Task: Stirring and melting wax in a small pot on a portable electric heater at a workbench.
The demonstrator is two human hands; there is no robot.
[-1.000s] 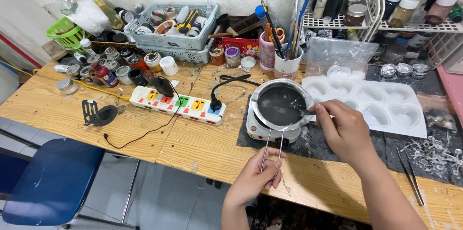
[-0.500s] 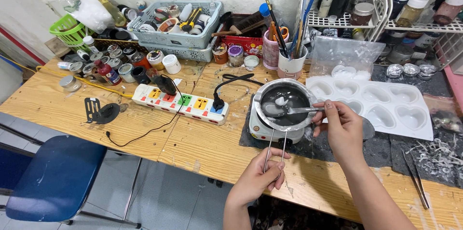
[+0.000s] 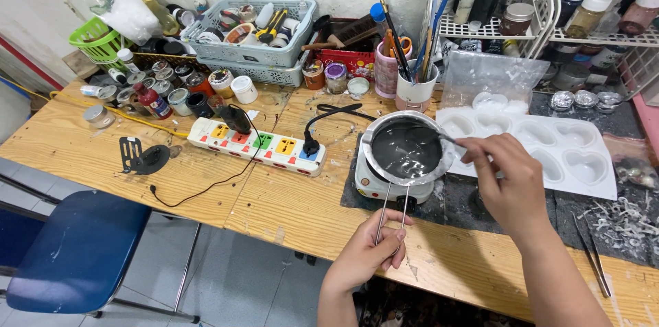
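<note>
Head view: the spoon [image 3: 446, 138], lifted with white lumps half a second ago, is now dipped at the rim of the melting pot [image 3: 406, 148], pinched by the right hand [image 3: 504, 176]. The pot's wire handle [image 3: 390, 214] is gripped by the left hand [image 3: 367, 251]; grey liquid is held inside, upon the small white heater [image 3: 374, 186].

Melting pot [image 3: 406, 148] sits on small burner [image 3: 374, 188], mould [image 3: 549, 152] right.

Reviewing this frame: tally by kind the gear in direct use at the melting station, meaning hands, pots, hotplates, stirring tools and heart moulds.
Hands: 2, left hand and right hand
Melting pot: 1
Small white hotplate: 1
Stirring tool: 1
White heart mould tray: 1
Total: 6
</note>
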